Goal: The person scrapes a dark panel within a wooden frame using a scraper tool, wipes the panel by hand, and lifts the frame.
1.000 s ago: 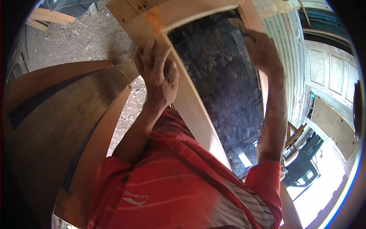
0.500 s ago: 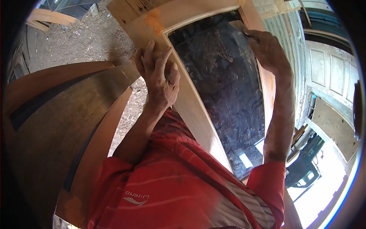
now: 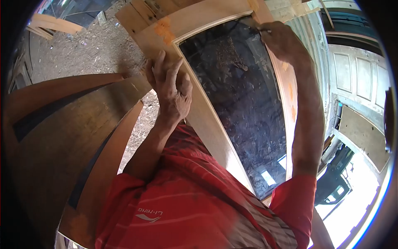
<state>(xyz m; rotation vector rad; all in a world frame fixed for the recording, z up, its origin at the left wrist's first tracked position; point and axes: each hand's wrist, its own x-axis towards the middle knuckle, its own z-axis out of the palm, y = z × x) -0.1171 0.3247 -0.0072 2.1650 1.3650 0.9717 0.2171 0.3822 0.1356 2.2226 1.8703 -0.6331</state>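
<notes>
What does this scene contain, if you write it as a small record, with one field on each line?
Left hand: fingers spread, over the light-brown wooden frame
Right hand: closed around a thin flat tool, partly hidden
Tool position: near the far right corner of the dark glossy rectangular panel
Panel: set inside the frame, showing bright reflections
Frame marks: orange patches
At left: large brown wooden board with dark strips
Clothing: red shirt with pale stripes
</notes>
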